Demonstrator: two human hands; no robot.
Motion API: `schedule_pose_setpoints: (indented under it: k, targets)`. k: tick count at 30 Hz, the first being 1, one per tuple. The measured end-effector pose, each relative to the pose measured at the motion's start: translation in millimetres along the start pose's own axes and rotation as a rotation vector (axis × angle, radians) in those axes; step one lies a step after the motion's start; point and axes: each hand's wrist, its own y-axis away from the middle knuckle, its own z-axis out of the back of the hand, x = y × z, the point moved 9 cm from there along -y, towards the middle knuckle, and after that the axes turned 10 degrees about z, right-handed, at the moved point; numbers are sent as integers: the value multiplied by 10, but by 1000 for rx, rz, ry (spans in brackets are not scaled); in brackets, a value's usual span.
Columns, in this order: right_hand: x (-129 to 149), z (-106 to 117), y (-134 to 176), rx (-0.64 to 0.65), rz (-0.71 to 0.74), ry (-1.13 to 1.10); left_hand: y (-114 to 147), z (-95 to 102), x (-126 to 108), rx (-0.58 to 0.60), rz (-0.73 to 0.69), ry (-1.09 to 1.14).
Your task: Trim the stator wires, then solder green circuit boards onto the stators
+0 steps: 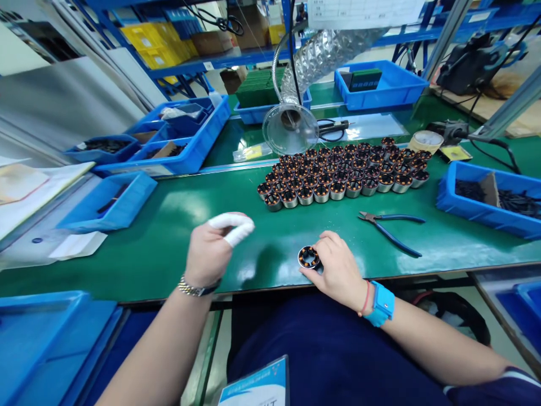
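Observation:
My right hand grips a motor stator, a short metal ring with black insulation and copper windings, near the front edge of the green bench. Its thumb and fingers close around the ring's right side. To the left, my left hand hovers above the bench with white-covered thumb and index finger pinched together. Whatever may lie between those tips is too small to make out. Beyond the hands, several rows of similar stators stand packed together. Diagonal cutters with blue handles lie right of my right hand, jaws slightly apart.
At right sits a blue bin of black parts. Blue trays and a smaller bin stand at left. A clear fume hood hangs behind the stators, near a soldering iron. A tape roll is at back right.

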Motion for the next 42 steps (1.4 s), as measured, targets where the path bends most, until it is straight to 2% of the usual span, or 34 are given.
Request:
schedule_pose_setpoints:
  k: [1,2,5,7,9,13,18,21,23,24,26,28,29,31,33,36,39,42]
  targets:
    - [-3,-3,4,-3,-5,11,2,46,47,-25,20,-26]
    - [-7,-6,7,-4,-10,18,26,0,99,15,33,-85]
    - [-22,-3,9,-1,-13,12,261,-465,241,338,-17,-308]
    - [-26,5,8,6,4,-16,441,-698,230,424,-127,-331]
    - [-24,16,7,9,39,-58,540,-803,167,417,-212,-274]
    - [-20,10,8,15,102,-121,533,-838,19,401,-280,-163]
    - [-13,-15,2,16,93,-122,485,-905,-184,439,-332,-196]
    - [-3,-17,4,23,65,-81,469,-875,-282,419,-323,-297]
    - [-2,-17,9,25,39,-37,410,-725,-332,348,-291,-348]
    - [1,-18,10,23,28,-15,356,-589,-349,265,-261,-351]
    - [16,-15,9,15,6,27,256,-228,-333,14,-159,-300]
    - [34,-1,4,9,-16,54,254,21,-195,-180,-3,-208]
    - [39,16,3,10,-23,60,287,23,-81,-191,88,-151]
    - [18,86,13,23,-14,66,409,-236,179,-35,268,-26]
    - [-105,225,62,34,5,99,596,-628,344,183,359,115]
    - [-589,548,262,25,-74,274,760,-930,392,245,347,183]
    - [-1179,812,563,81,-246,509,736,-984,372,199,364,259]
    - [-1459,885,766,159,-312,616,647,-935,358,152,406,291]
